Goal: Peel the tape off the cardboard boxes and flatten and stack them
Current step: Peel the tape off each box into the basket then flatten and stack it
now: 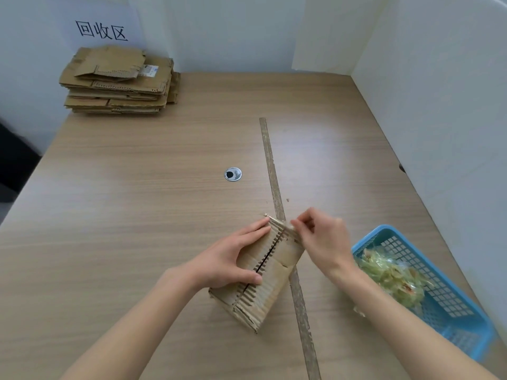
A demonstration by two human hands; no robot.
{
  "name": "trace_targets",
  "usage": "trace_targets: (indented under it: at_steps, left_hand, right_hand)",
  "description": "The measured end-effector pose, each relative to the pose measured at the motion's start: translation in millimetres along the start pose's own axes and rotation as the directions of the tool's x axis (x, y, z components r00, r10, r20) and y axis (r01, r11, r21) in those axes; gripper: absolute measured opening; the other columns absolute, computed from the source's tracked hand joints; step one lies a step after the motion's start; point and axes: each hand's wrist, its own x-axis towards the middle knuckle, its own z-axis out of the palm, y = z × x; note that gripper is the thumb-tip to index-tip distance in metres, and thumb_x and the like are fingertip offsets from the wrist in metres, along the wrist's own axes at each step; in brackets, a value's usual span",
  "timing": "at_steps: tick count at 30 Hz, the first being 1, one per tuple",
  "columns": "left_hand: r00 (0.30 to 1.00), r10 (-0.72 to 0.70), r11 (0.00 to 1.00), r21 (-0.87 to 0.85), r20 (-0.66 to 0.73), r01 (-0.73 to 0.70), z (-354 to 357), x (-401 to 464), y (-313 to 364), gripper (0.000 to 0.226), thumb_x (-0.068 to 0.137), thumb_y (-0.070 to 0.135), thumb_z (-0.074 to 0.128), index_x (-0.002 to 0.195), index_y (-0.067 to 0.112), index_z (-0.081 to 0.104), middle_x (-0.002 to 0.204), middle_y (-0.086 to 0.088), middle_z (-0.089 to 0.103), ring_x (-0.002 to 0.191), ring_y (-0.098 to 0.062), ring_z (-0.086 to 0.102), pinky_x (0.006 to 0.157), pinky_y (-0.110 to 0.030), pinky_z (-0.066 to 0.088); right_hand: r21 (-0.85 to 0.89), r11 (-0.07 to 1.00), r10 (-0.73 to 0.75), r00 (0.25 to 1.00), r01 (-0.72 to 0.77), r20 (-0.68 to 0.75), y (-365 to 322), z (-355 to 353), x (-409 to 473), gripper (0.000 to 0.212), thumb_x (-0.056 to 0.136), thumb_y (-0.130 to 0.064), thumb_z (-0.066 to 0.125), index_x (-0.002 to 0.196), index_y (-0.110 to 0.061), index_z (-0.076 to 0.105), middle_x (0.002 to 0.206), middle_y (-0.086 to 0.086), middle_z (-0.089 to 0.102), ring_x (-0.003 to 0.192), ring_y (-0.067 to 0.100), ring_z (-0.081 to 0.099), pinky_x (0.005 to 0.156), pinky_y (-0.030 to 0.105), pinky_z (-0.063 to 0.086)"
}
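Observation:
A small brown cardboard box (271, 281) stands on the wooden table (137, 215) near the front, its top flaps closed with a dark slit between their torn, serrated edges. My left hand (233, 256) lies over the box's left side, fingers stretched along the top and thumb near the slit. My right hand (321, 237) is at the box's far right corner, where its fingertips pinch a bit of clear tape (290, 229). A pile of flattened boxes (118, 80) lies at the table's far left corner.
A blue plastic basket (439, 292) holding crumpled peeled tape sits at the right front. A long strip (277, 201) runs down the table past the box. A round cable grommet (232, 174) is mid-table. White walls enclose the back and right; a sign hangs above the pile.

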Motion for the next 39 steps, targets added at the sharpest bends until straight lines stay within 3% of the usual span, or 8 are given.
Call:
trace_targets:
  at_steps: [8, 11, 14, 24, 28, 31, 34, 39]
  left_hand:
    - [0.987, -0.156, 0.827, 0.551, 0.042, 0.108, -24.1, 14.0, 31.9, 0.107, 0.079, 0.067, 0.069, 0.163, 0.025, 0.017, 0.170, 0.014, 0.008, 0.156, -0.009, 0.007, 0.126, -0.049, -0.002]
    - [0.961, -0.260, 0.736, 0.625, -0.096, 0.261, 22.8, 11.3, 47.1, 0.140, 0.060, 0.096, 0.045, 0.162, 0.012, -0.001, 0.170, -0.004, 0.002, 0.156, -0.026, 0.005, 0.124, -0.060, 0.005]
    - [0.960, -0.124, 0.648, 0.712, -0.252, 0.271, 43.9, 2.9, 38.8, 0.126, 0.071, 0.090, 0.045, 0.161, 0.012, 0.005, 0.161, -0.006, 0.019, 0.146, -0.028, 0.024, 0.116, -0.060, 0.021]
    - [0.976, 0.009, 0.682, 0.715, -0.219, 0.155, 38.2, 3.1, 28.5, 0.117, 0.070, 0.091, 0.035, 0.159, 0.017, 0.025, 0.155, 0.002, 0.034, 0.138, -0.022, 0.036, 0.110, -0.055, 0.029]
    - [0.976, 0.022, 0.651, 0.744, -0.215, 0.150, 41.8, 2.8, 25.3, 0.117, 0.070, 0.091, 0.035, 0.160, 0.017, 0.023, 0.156, 0.002, 0.033, 0.138, -0.023, 0.035, 0.111, -0.054, 0.027]
    - [0.974, 0.010, 0.659, 0.734, -0.226, 0.164, 42.7, 3.5, 26.9, 0.117, 0.069, 0.091, 0.035, 0.160, 0.018, 0.022, 0.156, 0.003, 0.032, 0.139, -0.022, 0.034, 0.112, -0.054, 0.026]
    - [0.972, 0.014, 0.659, 0.734, -0.234, 0.167, 44.3, 3.0, 26.0, 0.117, 0.068, 0.090, 0.035, 0.159, 0.018, 0.023, 0.156, 0.003, 0.032, 0.140, -0.022, 0.033, 0.113, -0.054, 0.026]
    - [0.973, 0.008, 0.643, 0.746, -0.232, 0.173, 43.6, 3.6, 27.5, 0.118, 0.066, 0.089, 0.039, 0.159, 0.018, 0.025, 0.156, 0.004, 0.032, 0.139, -0.021, 0.035, 0.112, -0.053, 0.027]
  right_hand:
    - [0.191, 0.952, 0.264, 0.957, -0.238, -0.121, 3.1, 10.8, -19.7, 0.011, 0.093, -0.030, 0.071, 0.087, -0.021, 0.070, 0.078, -0.014, 0.070, 0.083, 0.001, 0.068, 0.064, 0.007, 0.046]
    - [0.267, 0.931, 0.261, 0.965, -0.248, -0.015, -3.4, 11.9, -34.3, 0.012, 0.094, -0.029, 0.070, 0.085, -0.022, 0.067, 0.075, -0.008, 0.071, 0.076, 0.006, 0.071, 0.067, 0.024, 0.059]
    - [0.379, 0.893, 0.212, 0.969, -0.244, 0.124, -1.1, 7.2, -54.3, 0.015, 0.094, -0.021, 0.069, 0.081, -0.020, 0.061, 0.070, 0.000, 0.071, 0.066, 0.011, 0.074, 0.059, 0.034, 0.063]
    - [0.405, 0.776, 0.289, 0.844, -0.483, 0.452, 37.5, -31.0, -31.5, 0.030, 0.077, -0.041, 0.084, 0.096, -0.020, 0.078, 0.089, -0.001, 0.079, 0.093, 0.019, 0.076, 0.086, 0.035, 0.062]
    - [0.282, 0.894, 0.191, 0.865, -0.348, 0.464, 37.1, -46.7, -27.9, 0.057, 0.069, -0.063, 0.082, 0.120, -0.043, 0.069, 0.112, -0.024, 0.071, 0.104, -0.011, 0.065, 0.085, 0.020, 0.053]
    - [0.410, 0.846, 0.116, 0.868, -0.341, 0.483, 30.2, -39.9, -40.3, 0.063, 0.076, -0.059, 0.077, 0.133, -0.038, 0.061, 0.133, -0.018, 0.064, 0.113, -0.003, 0.064, 0.097, 0.028, 0.055]
    - [0.160, 0.975, -0.179, 0.968, 0.152, 0.174, 26.3, -27.0, -60.3, 0.061, 0.083, -0.047, 0.078, 0.138, -0.029, 0.059, 0.142, -0.017, 0.053, 0.127, -0.003, 0.052, 0.106, 0.022, 0.045]
    - [-0.228, 0.658, -0.653, 0.694, 0.718, 0.302, 23.6, -11.6, -76.2, 0.027, 0.095, -0.025, 0.072, 0.121, -0.023, 0.069, 0.132, -0.010, 0.063, 0.138, 0.015, 0.050, 0.113, 0.034, 0.040]
